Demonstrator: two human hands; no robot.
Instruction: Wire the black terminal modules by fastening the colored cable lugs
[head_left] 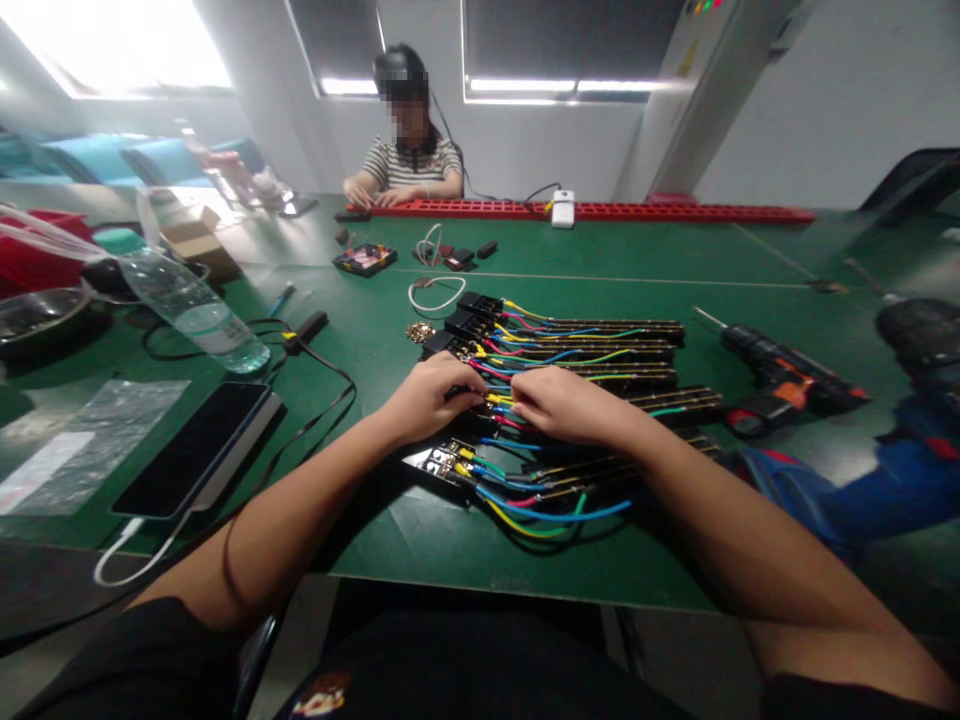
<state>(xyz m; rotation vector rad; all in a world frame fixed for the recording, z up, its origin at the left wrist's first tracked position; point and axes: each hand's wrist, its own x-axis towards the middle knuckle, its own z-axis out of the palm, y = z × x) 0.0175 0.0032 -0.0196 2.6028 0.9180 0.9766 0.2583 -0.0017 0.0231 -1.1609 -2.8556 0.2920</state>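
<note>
My left hand (442,395) is closed in a pinch at the terminal end of a middle black strip, by the yellow wire sleeves (496,400). What lies between its fingertips is too small to make out. Close beside it, my right hand (559,400) has its fingers curled on the coloured wires of the same strip. Several black power strips (630,350) lie side by side, with black end blocks on the left and brass-lined bars on the right. On the nearest strip, a blue wire (570,512) and green and yellow wires hang loose.
Small brass screws (420,331) lie behind my left hand. At right are a cordless screwdriver (780,370) and a blue drill (862,490). A phone (199,445), a water bottle (195,310) and black cables stand left. Across the table (420,560), a person sits behind a red rail (637,212).
</note>
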